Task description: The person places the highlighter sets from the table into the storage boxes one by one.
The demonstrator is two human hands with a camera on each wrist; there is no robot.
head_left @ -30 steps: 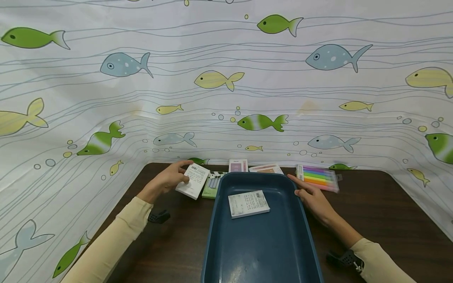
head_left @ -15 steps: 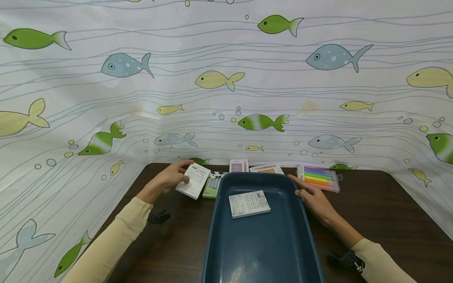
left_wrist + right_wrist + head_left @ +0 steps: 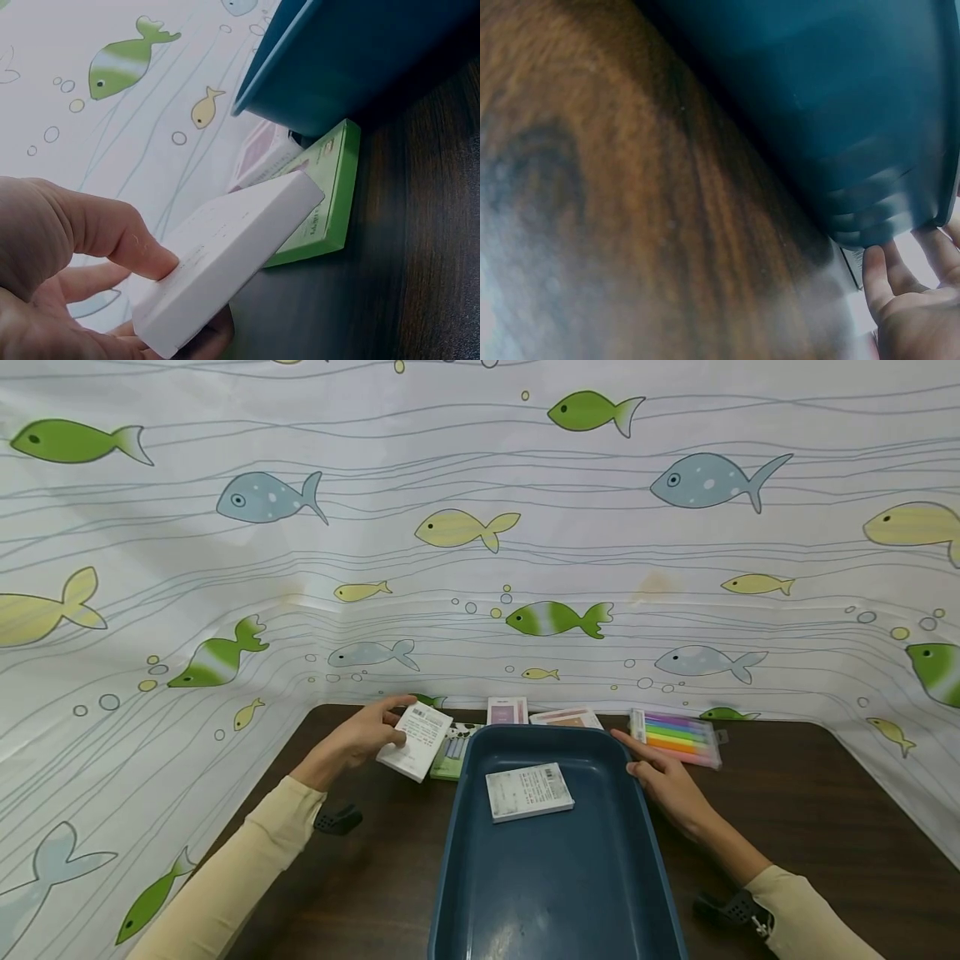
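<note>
In the head view my left hand (image 3: 362,735) pinches a small white box (image 3: 415,740) with printed text and a barcode, left of the tray. The left wrist view shows the thumb on the box's printed face and fingers behind it, the box tilted over a green box (image 3: 330,195). My right hand (image 3: 670,783) is at the far right corner of a deep blue tray (image 3: 558,885), fingers fairly straight and fingertips against its rim and outer wall. Inside the tray, near its far end, lies another white printed box (image 3: 529,792).
Behind the tray's far rim lie a pink-and-white box (image 3: 507,711) and a flat pack with an orange-brown panel (image 3: 566,718). A clear pack of rainbow-coloured pens (image 3: 675,737) lies to the right on the dark wooden table (image 3: 795,810). A fish-patterned sheet (image 3: 465,460) surrounds the table.
My left hand and the white box in it have shifted slightly up and right. The right hand and the tray stay as they were.
</note>
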